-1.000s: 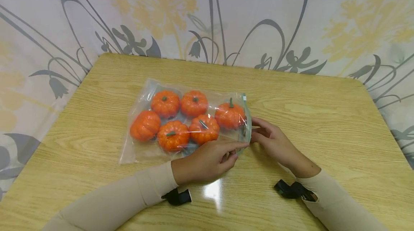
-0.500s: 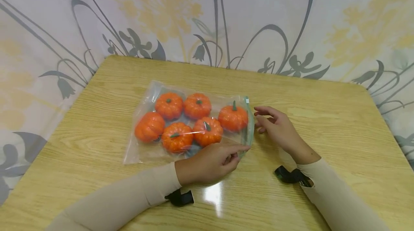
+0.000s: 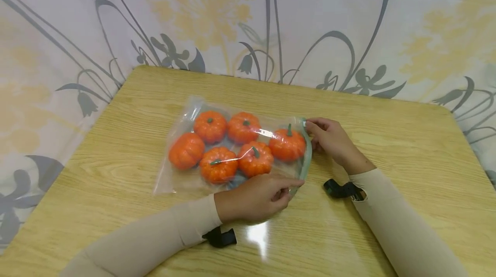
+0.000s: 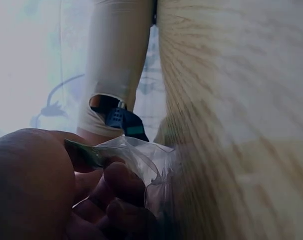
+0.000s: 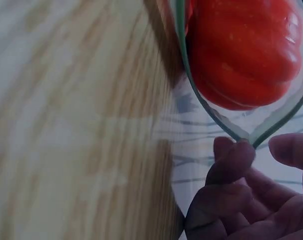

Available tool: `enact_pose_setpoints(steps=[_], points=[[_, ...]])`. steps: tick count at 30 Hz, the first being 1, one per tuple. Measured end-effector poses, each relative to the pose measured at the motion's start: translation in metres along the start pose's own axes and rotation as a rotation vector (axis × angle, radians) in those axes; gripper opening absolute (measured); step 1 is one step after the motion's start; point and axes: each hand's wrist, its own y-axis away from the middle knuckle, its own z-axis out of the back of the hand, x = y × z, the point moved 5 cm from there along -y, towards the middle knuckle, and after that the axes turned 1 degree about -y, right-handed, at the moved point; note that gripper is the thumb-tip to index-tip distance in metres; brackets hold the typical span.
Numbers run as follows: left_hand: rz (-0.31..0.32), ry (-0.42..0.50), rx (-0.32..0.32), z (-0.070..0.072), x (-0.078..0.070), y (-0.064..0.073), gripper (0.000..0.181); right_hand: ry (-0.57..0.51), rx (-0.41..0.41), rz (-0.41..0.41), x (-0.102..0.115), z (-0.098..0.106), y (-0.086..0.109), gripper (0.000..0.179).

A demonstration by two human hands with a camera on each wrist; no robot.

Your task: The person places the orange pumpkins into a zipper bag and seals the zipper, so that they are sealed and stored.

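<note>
A clear zip bag (image 3: 176, 182) with a green-edged mouth lies on the table, its mouth to the right. Inside are several small orange toy pumpkins (image 3: 218, 165) with green stems. My left hand (image 3: 255, 197) pinches the near corner of the mouth, index finger stretched along it; the left wrist view shows the film between thumb and finger. At the far corner, by the white slider (image 3: 304, 124), is my right hand (image 3: 333, 141). In the right wrist view one fingertip meets the corner and another stands slightly apart; I cannot tell whether they pinch it. The mouth gapes around a pumpkin (image 5: 241, 55).
The wooden table (image 3: 379, 139) extends on all sides of the bag. A patterned curtain (image 3: 294, 18) hangs along its back and left edges. Black wrist camera mounts (image 3: 221, 237) stick out under both beige sleeves (image 3: 403, 221).
My right hand came away from the middle of the bag's mouth and moved to the far corner by the slider. The left hand keeps its hold on the near corner.
</note>
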Motion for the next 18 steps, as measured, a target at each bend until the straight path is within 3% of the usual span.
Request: enact_pose_setpoints(steps=[11, 15, 18], points=[[0.067, -0.007, 0.056, 0.0, -0.001, -0.005, 0.043, 0.017, -0.018, -0.001, -0.003, 0.003, -0.002, 0.044], [0.08, -0.044, 0.061, 0.001, -0.005, -0.002, 0.043, -0.041, 0.004, 0.0, -0.004, 0.0, -0.001, 0.045], [0.054, -0.108, 0.04, 0.007, -0.013, 0.0, 0.041, -0.079, 0.021, 0.006, -0.006, -0.004, -0.001, 0.043]])
